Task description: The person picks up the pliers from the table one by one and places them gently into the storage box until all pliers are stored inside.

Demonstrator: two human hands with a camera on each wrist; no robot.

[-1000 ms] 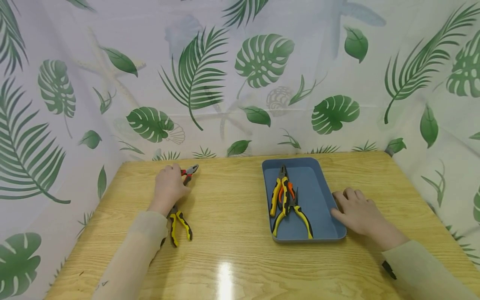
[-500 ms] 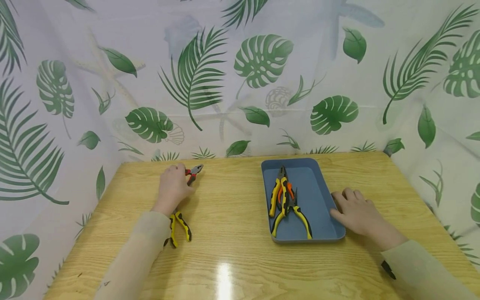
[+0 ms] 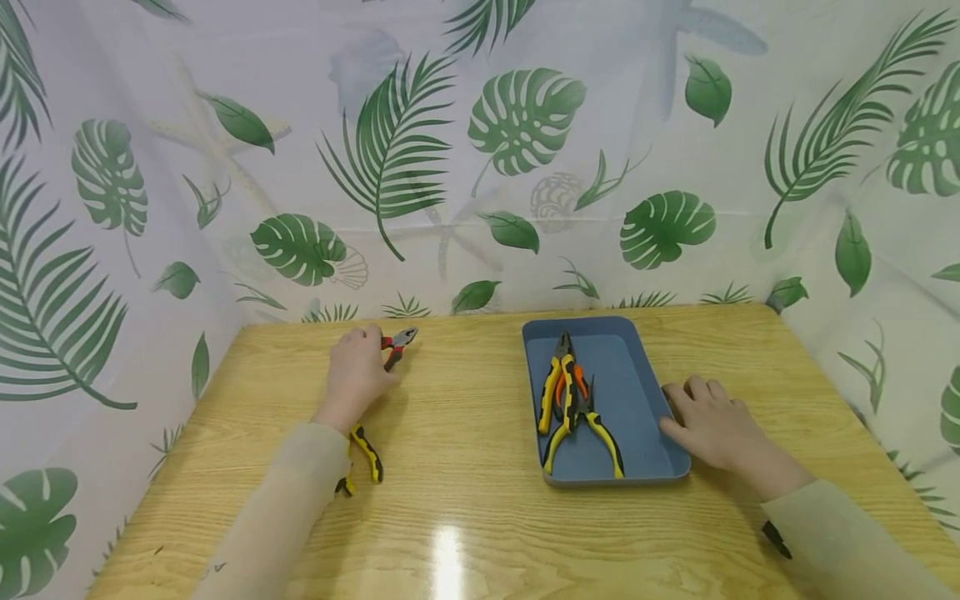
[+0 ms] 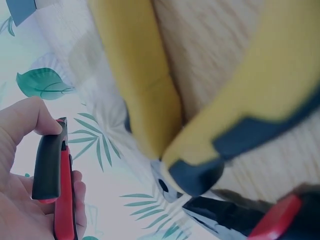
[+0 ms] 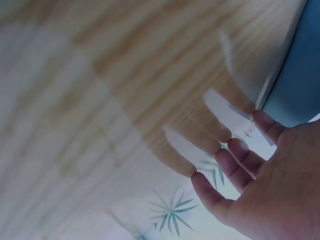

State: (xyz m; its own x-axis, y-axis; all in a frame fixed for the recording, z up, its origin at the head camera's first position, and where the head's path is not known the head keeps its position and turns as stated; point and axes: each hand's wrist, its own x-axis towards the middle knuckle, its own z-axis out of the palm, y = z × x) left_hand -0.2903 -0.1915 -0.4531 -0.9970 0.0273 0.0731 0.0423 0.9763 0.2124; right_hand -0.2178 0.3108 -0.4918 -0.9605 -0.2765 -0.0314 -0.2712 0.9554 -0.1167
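Note:
My left hand (image 3: 356,373) holds red-and-black pliers (image 3: 405,337) over the table's left part, their metal nose pointing away to the right. In the left wrist view the thumb and fingers grip the handles (image 4: 64,190) of these pliers. Yellow-and-black pliers (image 3: 367,454) lie on the table, partly hidden under the left sleeve. The left wrist view also has a second red-handled tool (image 4: 280,220) with dark jaws near them. My right hand (image 3: 712,425) rests at the right side of the blue tray (image 3: 648,433); its loosely bent fingers touch the tabletop and the tray's edge.
Inside the tray, yellow-and-black pliers (image 3: 550,396), orange-handled pliers (image 3: 582,382) and yellow-handled pliers (image 3: 607,446) overlap on the left side. A leaf-patterned cloth (image 3: 450,167) hangs behind and beside the wooden table (image 3: 480,433).
My left hand has moved a little to the right with the red-and-black pliers. Its sleeve covers more of the yellow-and-black pliers. My right hand and the tray stay put.

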